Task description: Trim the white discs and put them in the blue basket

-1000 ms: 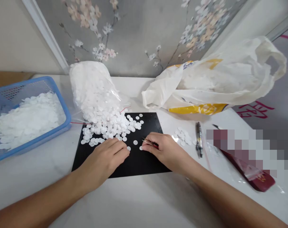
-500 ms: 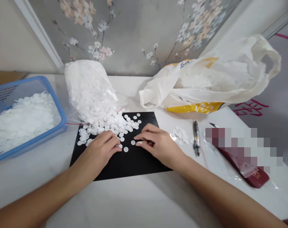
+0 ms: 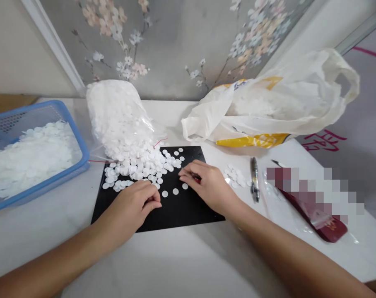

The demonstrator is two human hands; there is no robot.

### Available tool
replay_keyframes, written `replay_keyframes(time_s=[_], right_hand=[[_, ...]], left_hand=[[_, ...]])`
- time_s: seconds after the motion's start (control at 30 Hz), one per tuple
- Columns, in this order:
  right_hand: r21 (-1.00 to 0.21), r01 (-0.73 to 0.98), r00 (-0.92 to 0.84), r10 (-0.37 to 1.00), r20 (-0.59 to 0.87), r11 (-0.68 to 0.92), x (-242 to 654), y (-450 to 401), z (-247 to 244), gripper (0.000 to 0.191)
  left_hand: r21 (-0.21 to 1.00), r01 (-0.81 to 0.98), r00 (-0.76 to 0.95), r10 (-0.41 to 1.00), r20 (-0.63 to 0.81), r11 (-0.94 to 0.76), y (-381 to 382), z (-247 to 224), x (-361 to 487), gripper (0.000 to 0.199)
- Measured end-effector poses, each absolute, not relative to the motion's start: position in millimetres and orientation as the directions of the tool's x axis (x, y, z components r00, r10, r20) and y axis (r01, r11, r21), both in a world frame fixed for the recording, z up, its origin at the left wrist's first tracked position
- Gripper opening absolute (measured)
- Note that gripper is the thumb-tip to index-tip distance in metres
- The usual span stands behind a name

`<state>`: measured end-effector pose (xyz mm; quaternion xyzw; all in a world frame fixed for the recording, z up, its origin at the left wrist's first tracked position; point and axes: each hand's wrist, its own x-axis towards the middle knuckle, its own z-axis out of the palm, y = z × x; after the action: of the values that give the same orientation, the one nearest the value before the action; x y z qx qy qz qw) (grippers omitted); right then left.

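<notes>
My left hand rests at the near left of the black sheet. Its thumb and forefinger are pinched together; whatever might be between them is hidden. Over the right part of the sheet, my right hand has its fingers closed around a small dark red item, mostly covered, whose kind I cannot make out. Between the hands lie three flat white discs, a left one, a middle one and a right one, spaced in a row. Behind them, a heap of white discs spreads onto the sheet.
The heap spills from a clear zip bag. A blue basket of discs stands left. A white and yellow plastic bag lies at back right. Right of the sheet are a small disc pile, a pen and a dark red case.
My right hand has shifted slightly right and away from the nearest discs. My left hand has come a little nearer. Three discs now show in a row between them, where two lay clearly before.
</notes>
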<state>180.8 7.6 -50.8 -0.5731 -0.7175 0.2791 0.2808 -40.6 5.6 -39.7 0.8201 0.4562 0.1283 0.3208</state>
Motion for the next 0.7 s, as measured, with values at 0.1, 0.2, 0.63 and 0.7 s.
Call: replay_keyframes(time_s=[0.1,0.2,0.63,0.7], right_hand=[[-0.731,0.662,-0.155,0.985,0.079,0.163,195,12,-47,0.015],[-0.752,0.64,-0.236,0.972,0.005,0.159,203,11,-46,0.016],[-0.763,0.635,-0.285,0.955,-0.087,0.12,198,7,-45,0.012],[-0.821,0.571,-0.236,0.963,-0.134,0.026,195,4,-41,0.008]], left_hand=[[0.59,0.681,0.531,0.847,0.012,-0.435,7,-45,-42,0.007],[0.575,0.676,0.507,0.857,0.091,-0.461,10,-46,-44,0.009],[0.588,0.65,0.473,0.862,0.183,-0.481,10,-37,-42,0.015],[0.687,0.619,0.42,0.899,0.121,-0.382,7,-35,-39,0.008]])
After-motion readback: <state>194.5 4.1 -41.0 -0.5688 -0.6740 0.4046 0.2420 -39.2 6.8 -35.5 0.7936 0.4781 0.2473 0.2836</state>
